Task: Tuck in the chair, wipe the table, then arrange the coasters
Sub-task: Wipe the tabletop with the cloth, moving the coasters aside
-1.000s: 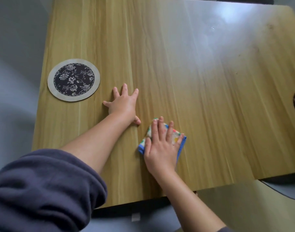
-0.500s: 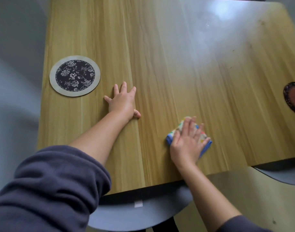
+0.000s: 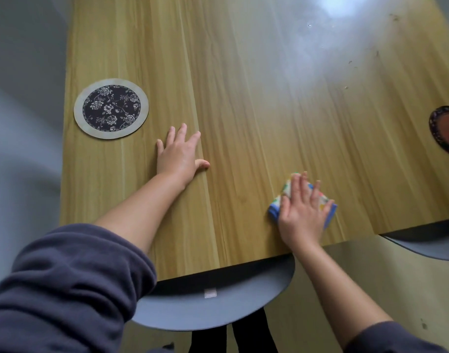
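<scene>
Since a second ago the right hand [image 3: 301, 212] has slid the folded cloth [image 3: 274, 209] rightward along the near edge of the wooden table [image 3: 244, 72], so it is now well apart from the left hand [image 3: 177, 156]. Its fingers lie straight and spread on top of the cloth, pressing it flat rather than gripping it. The left hand rests palm down on the bare wood with fingers extended, holding nothing. A round floral coaster [image 3: 111, 108] lies near the table's left edge, just beyond that hand. What seems to be a second coaster [image 3: 447, 131], dark-rimmed, is cut off at the right. A grey chair seat [image 3: 213, 309] sits partly under the near edge.
</scene>
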The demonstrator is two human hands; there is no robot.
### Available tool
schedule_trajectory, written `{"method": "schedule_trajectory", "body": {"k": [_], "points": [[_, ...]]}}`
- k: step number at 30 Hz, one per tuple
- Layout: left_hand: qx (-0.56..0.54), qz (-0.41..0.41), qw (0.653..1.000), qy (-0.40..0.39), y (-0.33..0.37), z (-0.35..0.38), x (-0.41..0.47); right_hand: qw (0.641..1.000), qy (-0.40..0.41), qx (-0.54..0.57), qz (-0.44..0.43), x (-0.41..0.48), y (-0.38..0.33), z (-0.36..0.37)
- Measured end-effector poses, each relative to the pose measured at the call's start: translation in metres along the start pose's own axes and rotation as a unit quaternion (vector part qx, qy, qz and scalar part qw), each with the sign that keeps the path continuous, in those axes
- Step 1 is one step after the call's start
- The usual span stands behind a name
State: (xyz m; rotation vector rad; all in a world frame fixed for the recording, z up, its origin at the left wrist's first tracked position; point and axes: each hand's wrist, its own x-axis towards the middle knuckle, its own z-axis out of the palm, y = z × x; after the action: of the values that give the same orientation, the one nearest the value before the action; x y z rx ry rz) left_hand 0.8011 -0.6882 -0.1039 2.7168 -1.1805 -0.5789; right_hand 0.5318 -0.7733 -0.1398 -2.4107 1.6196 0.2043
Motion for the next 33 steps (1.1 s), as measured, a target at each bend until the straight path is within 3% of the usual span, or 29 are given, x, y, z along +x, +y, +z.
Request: {"method": "schedule_trajectory", "body": {"k": [3, 5, 11, 14, 17, 21, 24, 27, 29, 33], "points": [[0.007, -0.006, 1.0, 0.001, 0.003, -0.002, -0.001, 0.994, 0.021, 0.029, 0.105, 0.004, -0.003, -0.004], [0.011, -0.02, 1.0, -0.013, 0.009, -0.008, 0.002, 0.992, 0.028, 0.044, 0.118, -0.011, -0.03, 0.002], [0.053, -0.057, 0.996, -0.05, 0.037, -0.019, 0.006, 0.998, -0.003, 0.004, -0.061, -0.071, -0.097, 0.025], [0.06, -0.054, 0.99, -0.119, 0.055, -0.021, 0.012, 0.997, -0.011, -0.003, -0.08, -0.057, -0.071, 0.021], [0.04, -0.08, 0.979, -0.186, 0.061, -0.022, 0.016, 1.0, 0.002, 0.011, 0.015, -0.023, -0.024, 0.013], [0.03, -0.089, 0.981, -0.169, 0.063, -0.011, 0.011, 0.994, 0.03, 0.038, 0.099, 0.021, 0.037, -0.005], [0.031, -0.101, 0.982, -0.157, 0.066, -0.008, 0.012, 0.993, 0.029, 0.034, 0.114, 0.036, 0.053, -0.01], [0.026, -0.111, 0.982, -0.152, 0.067, -0.007, 0.014, 0.999, 0.003, 0.001, 0.042, 0.039, 0.056, -0.011], [0.023, -0.114, 0.982, -0.149, 0.066, -0.005, 0.013, 0.997, -0.018, -0.037, -0.071, 0.044, 0.058, -0.014], [0.019, -0.119, 0.982, -0.143, 0.065, -0.003, 0.014, 0.957, -0.039, -0.075, -0.276, 0.09, 0.045, -0.029]]}}
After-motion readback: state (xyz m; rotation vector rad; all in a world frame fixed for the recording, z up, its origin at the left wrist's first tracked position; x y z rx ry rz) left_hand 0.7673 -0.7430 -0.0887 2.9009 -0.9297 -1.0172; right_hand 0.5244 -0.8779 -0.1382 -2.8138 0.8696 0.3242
